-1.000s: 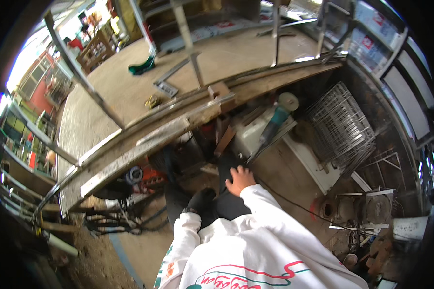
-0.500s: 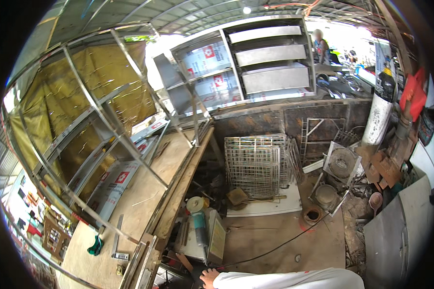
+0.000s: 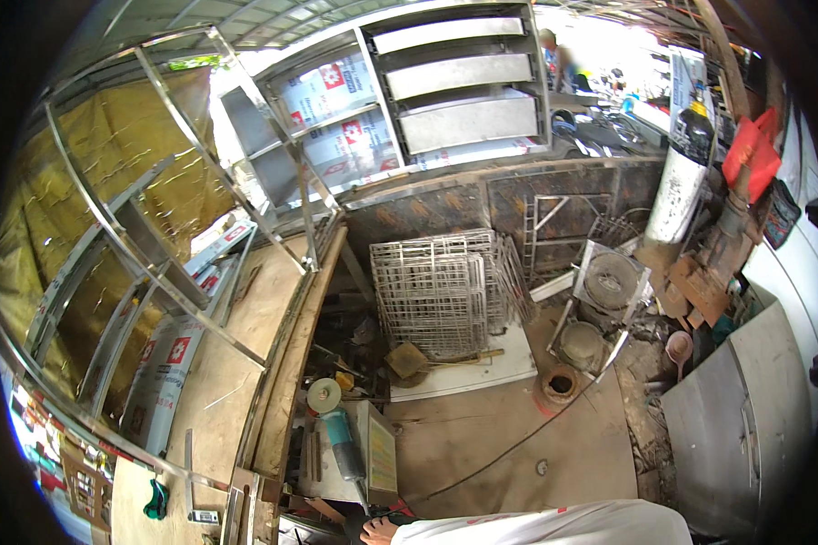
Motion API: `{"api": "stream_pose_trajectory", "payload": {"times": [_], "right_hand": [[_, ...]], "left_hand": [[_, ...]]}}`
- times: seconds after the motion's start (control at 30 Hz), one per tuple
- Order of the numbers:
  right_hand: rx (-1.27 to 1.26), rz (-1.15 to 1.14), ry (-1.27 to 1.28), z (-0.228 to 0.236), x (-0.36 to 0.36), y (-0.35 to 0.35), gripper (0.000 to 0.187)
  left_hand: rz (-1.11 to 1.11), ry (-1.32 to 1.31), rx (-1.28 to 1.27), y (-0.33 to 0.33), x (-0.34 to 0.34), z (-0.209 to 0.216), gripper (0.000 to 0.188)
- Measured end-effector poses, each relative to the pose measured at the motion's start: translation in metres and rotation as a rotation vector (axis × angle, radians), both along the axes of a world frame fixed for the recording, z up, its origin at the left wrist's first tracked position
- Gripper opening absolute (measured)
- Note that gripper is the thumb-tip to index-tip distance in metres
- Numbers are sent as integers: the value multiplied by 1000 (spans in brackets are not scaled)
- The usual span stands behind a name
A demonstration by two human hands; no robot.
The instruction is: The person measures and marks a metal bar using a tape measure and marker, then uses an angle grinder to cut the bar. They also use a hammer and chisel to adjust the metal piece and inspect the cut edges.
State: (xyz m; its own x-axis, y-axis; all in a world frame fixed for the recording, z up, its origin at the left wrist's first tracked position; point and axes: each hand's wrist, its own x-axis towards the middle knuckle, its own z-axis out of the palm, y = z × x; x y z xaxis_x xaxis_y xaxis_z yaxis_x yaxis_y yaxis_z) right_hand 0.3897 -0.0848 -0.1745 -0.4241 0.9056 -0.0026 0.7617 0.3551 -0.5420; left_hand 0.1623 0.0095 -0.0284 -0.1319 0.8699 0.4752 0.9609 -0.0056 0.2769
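Note:
My right hand point(image 3: 380, 530) is at the bottom edge, at the end of a white sleeve point(image 3: 545, 525) that comes in from the right. Its fingers curl over something dark, which I cannot make out. Just above it a teal angle grinder point(image 3: 341, 445) with a pale disc point(image 3: 324, 395) rests on a box-like stand point(image 3: 380, 454), disc end away from me. The grinder's tail and a black cord point(image 3: 509, 450) come close to the hand; whether the fingers touch them is unclear. My left hand is out of view.
A wooden workbench point(image 3: 223, 400) on the left carries a metal frame point(image 3: 195, 145), a steel square point(image 3: 189, 468) and green goggles point(image 3: 156, 500). Wire racks point(image 3: 436, 295) lean ahead. A clay pot point(image 3: 559, 386), a white cylinder point(image 3: 677, 195) and metal panels point(image 3: 713, 427) stand rightward. A person point(image 3: 554, 59) is far off.
The view has shifted, so the bench, racks and grinder all sit further left and slightly higher. My right hand stays low beside the grinder's tail.

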Motion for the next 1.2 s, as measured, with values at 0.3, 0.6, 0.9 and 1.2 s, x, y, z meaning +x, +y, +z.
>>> {"api": "stream_pose_trajectory", "payload": {"times": [0.3,0.6,0.9,1.2], "right_hand": [[169,61,-54,1,-6,-4,44],[36,160,-201,4,-6,14,50],[33,152,-346,65,-24,-6,51],[58,101,-226,26,-13,-7,53]], "left_hand": [[-21,29,134,7,-25,0,57],[-85,44,298,-5,-66,-21,63],[-80,-221,-25,18,-156,-70,21],[-375,-501,301,-123,-102,111,54]]}}
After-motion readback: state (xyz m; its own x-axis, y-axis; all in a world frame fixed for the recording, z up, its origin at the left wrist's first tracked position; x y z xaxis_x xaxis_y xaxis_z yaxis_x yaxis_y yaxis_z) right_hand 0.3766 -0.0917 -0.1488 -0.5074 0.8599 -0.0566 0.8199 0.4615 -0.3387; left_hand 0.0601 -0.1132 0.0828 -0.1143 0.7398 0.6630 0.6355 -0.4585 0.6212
